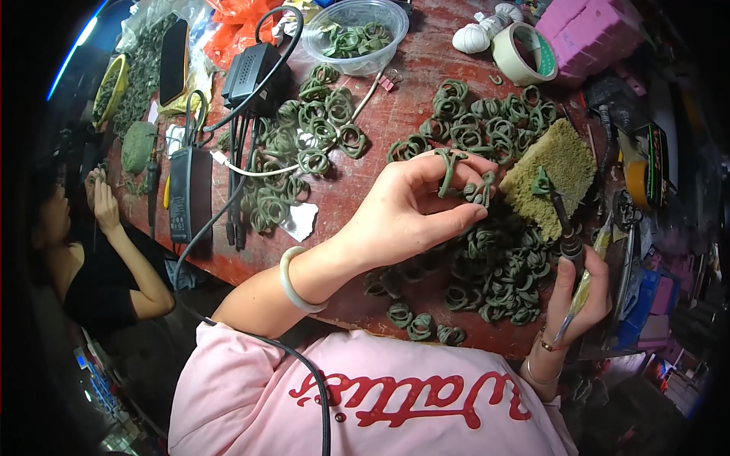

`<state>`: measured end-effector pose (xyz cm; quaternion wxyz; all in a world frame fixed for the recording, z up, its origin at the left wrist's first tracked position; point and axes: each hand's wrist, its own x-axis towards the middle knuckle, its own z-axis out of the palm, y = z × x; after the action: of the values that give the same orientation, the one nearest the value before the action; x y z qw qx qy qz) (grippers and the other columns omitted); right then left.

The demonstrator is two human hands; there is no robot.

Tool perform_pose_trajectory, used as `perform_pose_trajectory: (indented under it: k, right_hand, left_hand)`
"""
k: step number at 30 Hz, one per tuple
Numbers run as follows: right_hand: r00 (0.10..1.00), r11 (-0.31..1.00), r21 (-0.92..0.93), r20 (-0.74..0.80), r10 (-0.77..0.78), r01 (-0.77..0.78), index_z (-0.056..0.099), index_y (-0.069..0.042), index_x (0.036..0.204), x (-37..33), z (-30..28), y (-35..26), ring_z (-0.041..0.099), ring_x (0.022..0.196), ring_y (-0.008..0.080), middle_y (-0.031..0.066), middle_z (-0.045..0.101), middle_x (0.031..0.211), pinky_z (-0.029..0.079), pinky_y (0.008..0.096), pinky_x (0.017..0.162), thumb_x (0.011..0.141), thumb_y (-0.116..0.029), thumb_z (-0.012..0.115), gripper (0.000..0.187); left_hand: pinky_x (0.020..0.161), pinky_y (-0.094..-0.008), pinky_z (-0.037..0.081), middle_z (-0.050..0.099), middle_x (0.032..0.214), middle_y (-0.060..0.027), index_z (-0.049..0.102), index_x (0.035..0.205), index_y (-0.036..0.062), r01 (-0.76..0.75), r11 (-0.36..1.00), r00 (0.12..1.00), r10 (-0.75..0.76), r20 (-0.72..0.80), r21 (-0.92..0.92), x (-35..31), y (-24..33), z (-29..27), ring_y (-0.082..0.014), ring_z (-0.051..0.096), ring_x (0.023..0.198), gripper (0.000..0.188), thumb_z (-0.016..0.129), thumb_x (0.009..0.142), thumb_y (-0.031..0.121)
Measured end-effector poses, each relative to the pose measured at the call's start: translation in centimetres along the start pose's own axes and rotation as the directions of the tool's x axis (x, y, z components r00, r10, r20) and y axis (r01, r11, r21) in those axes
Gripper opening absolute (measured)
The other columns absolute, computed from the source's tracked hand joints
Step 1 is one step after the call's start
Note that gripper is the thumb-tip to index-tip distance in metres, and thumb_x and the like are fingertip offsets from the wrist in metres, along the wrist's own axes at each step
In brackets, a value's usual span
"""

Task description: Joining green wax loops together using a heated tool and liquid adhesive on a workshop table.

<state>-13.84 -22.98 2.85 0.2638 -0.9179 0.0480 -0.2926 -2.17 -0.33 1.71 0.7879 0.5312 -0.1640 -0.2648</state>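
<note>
My left hand (411,201) is closed in a pinch on a small dark green, wax-looking ring (480,190). Another green ring (447,173) hangs over one of its fingers. In my right hand (582,292) is a pen-shaped heating tool (572,247) with a black grip, along with a slim tool that has a yellowish see-through handle (582,292). The heating tool's metal end reaches over a yellowish porous block (570,163). A small green piece (541,182) is at its tip; whether it sticks to the tip or rests on the block, I cannot tell.
Piles of green rings (502,266) surround both hands on the red table (380,99). Further left are more rings (312,114), cables and a black power adapter (190,194). A clear tub (353,38), tape roll (525,53) and pink foam blocks (589,34) stand behind. Another person (106,258) works at left.
</note>
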Motion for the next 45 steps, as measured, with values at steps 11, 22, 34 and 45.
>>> perform_pose_trajectory:
  k: [11,22,34,45]
  right_hand:
    - [0.990,0.977,-0.173,-0.082,0.111,-0.124,0.063,0.002,0.094,1.0,-0.2,1.7,0.064,0.072,0.0229,0.0151,0.067,0.083,0.050,0.0317,0.070,0.078,-0.006,0.076,0.022]
    - [0.998,0.983,-0.176,-0.007,0.056,-0.056,0.064,0.003,0.093,1.0,0.1,1.2,0.065,0.073,0.0275,0.0154,0.067,0.083,0.050,0.0329,0.070,0.076,-0.007,0.077,0.024]
    - [0.994,0.996,0.058,0.087,-0.073,0.068,0.065,-0.001,0.092,-0.1,0.4,-0.6,0.062,0.065,0.0251,0.0096,0.065,0.077,0.049,0.0323,0.060,0.078,-0.029,0.077,0.033]
    - [0.992,0.996,0.052,0.100,-0.076,0.071,0.065,0.000,0.092,0.0,0.4,-0.6,0.061,0.066,0.0265,0.0098,0.064,0.077,0.048,0.0335,0.061,0.078,-0.027,0.077,0.033]
  left_hand:
    - [0.094,-0.0327,0.051,0.049,0.131,-0.0165,0.057,0.102,-0.0033,0.033,0.998,0.999,-0.033,-0.007,-0.056,0.0,-0.1,0.1,-0.0232,0.056,0.114,0.019,0.057,0.085,-0.013]
    - [0.093,-0.0323,0.051,0.050,0.130,-0.0166,0.058,0.103,-0.0033,0.026,0.999,0.999,-0.026,-0.022,-0.031,-0.1,-0.1,0.2,-0.0237,0.057,0.113,0.021,0.058,0.084,-0.014]
    - [0.093,-0.0286,0.049,0.052,0.129,-0.0145,0.058,0.102,-0.0029,0.045,0.999,0.998,-0.044,0.035,-0.024,-0.1,-0.1,0.2,-0.0153,0.055,0.111,0.020,0.061,0.084,-0.010]
    - [0.092,-0.0277,0.049,0.052,0.130,-0.0139,0.059,0.100,-0.0010,0.027,0.999,0.998,-0.025,0.060,-0.028,0.0,-0.5,0.1,-0.0136,0.055,0.110,0.019,0.062,0.083,-0.010]
